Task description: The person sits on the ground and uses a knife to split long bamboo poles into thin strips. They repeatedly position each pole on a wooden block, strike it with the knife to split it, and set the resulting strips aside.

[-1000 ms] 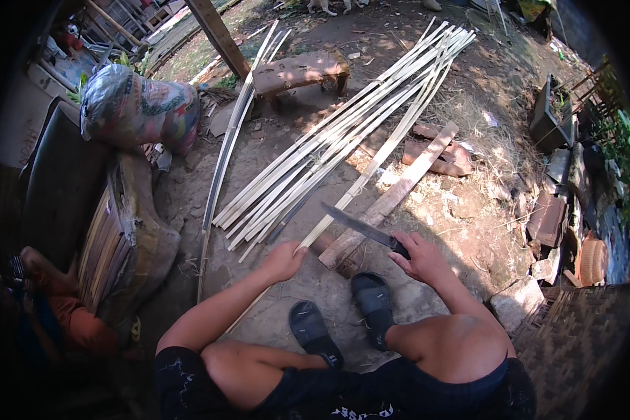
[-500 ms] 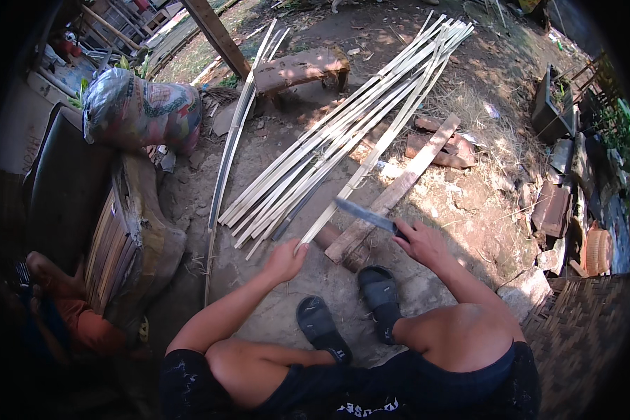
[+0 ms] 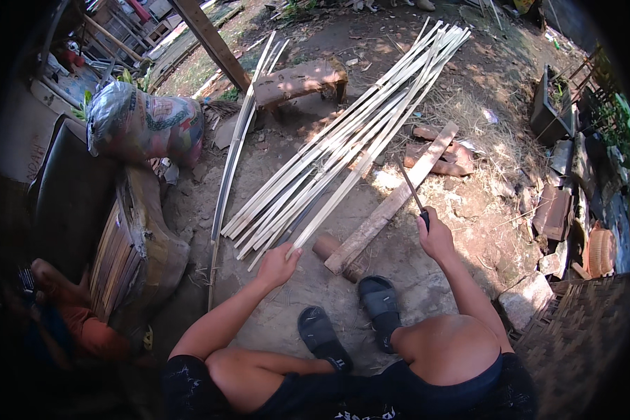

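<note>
My left hand is closed round the near end of a long pale bamboo strip, which slants away to the far right. My right hand grips the dark handle of a knife. Its blade points up and away, over the wooden plank and apart from the strip. That plank lies tilted, its near end on a short round log and its far part on reddish-brown blocks. A pile of similar bamboo strips spreads on the ground to the left of the held one.
A low wooden bench stands beyond, beside longer strips and a post. At left are a stuffed sack, stacked curved wooden slats and another seated person. A planter box and woven matting lie right.
My right hand has moved right with the knife, and the blade has left the strip and swung to point away from me. My left hand has shifted slightly left and nearer, still holding the strip.
</note>
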